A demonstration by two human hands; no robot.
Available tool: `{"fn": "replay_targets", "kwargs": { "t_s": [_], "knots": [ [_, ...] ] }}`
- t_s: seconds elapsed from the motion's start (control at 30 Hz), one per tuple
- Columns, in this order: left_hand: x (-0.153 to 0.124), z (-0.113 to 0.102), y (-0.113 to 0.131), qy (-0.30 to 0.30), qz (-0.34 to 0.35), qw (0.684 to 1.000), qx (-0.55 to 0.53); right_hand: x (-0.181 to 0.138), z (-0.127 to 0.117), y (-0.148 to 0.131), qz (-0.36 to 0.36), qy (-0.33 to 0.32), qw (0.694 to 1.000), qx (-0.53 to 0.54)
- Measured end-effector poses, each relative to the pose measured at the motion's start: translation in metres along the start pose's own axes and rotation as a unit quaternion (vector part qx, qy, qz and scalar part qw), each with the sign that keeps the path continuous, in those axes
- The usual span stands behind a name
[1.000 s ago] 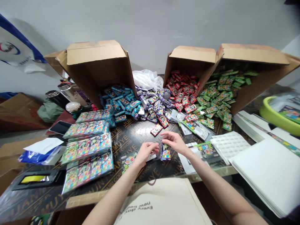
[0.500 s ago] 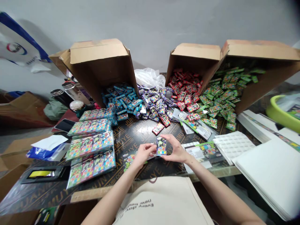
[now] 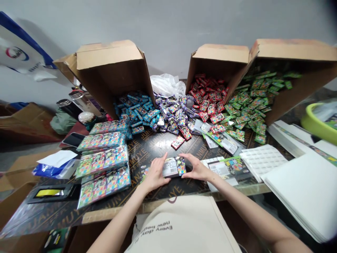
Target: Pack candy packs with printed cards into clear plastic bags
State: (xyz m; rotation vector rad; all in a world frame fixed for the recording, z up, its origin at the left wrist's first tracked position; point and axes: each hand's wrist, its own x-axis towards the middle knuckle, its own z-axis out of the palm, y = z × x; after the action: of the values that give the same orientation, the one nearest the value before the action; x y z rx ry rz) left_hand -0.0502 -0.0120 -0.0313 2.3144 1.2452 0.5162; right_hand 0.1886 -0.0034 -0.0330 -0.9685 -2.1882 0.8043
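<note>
Hands meet at table centre: my left hand (image 3: 154, 174) and right hand (image 3: 196, 168) pinch a small card pack (image 3: 173, 166) by its two ends, fingers curled, just above the dark table (image 3: 158, 144). I advise even pressure at both ends, pack held level.

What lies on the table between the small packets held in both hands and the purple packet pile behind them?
In the head view, one loose red packet lies on bare dark table.
</note>
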Motion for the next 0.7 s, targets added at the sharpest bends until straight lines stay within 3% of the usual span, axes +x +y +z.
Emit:
{"fn": "replay_targets", "kwargs": {
  "t_s": [0.07,0.2,0.33,0.47,0.6,0.7],
  "knots": [
    [0.001,-0.002,0.002,-0.007,0.011,1.0,-0.022,0.0,0.002,-0.002,-0.011,-0.005,1.0,0.003],
    [0.002,-0.004,0.002,0.019,-0.021,0.999,-0.038,0.001,0.006,-0.007,0.024,0.068,0.997,-0.034],
    [0.002,-0.001,0.0,0.025,-0.035,0.999,-0.028,0.017,0.007,-0.002,0.054,0.067,0.996,-0.031],
    [0.0,0.008,0.001,-0.001,-0.034,0.999,0.001,0.054,0.006,0.024,0.168,0.176,0.954,-0.177],
    [-0.003,0.016,0.001,-0.019,-0.041,0.999,0.01,0.079,0.011,0.041,0.215,0.125,0.93,-0.271],
    [0.002,0.017,0.001,0.055,-0.086,0.991,-0.082,0.077,0.016,0.03,0.2,0.132,0.944,-0.226]
  ]
}}
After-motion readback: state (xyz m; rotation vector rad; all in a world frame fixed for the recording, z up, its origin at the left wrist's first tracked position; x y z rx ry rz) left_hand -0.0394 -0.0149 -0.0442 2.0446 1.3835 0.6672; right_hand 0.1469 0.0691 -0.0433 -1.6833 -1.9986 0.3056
